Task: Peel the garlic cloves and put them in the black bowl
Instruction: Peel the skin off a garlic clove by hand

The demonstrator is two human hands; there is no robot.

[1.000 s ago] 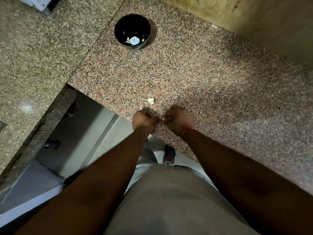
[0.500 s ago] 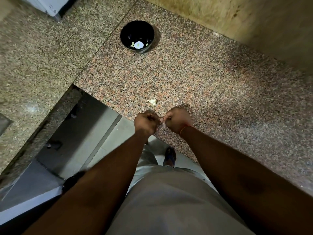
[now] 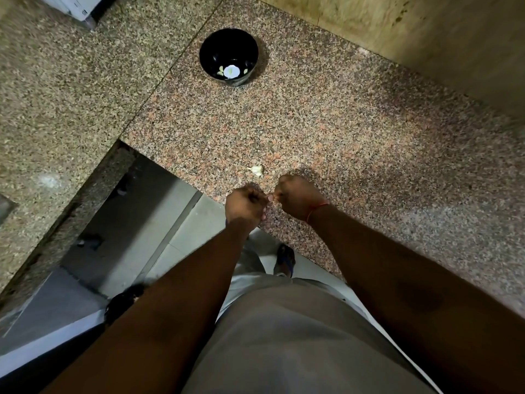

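Note:
A black bowl (image 3: 229,56) stands far back on the granite counter (image 3: 326,132), with a few pale garlic pieces and a bright glint at its bottom. One unpeeled garlic clove (image 3: 256,170) lies on the counter just beyond my hands. My left hand (image 3: 246,206) and my right hand (image 3: 297,199) are both curled into fists at the counter's front edge, fingertips meeting. Between them they pinch a small thing, mostly hidden by the fingers; it looks like a garlic clove (image 3: 270,198).
The counter has a cut-out corner to my left, with tiled floor (image 3: 159,223) below. A wall (image 3: 412,32) runs along the counter's back right. A white appliance corner (image 3: 79,7) sits at the top left. My foot (image 3: 285,260) shows under the edge.
The view has drifted slightly, so the bowl sits a little lower and further right in the frame. My hands stay together at the counter edge, working the small piece between the fingertips.

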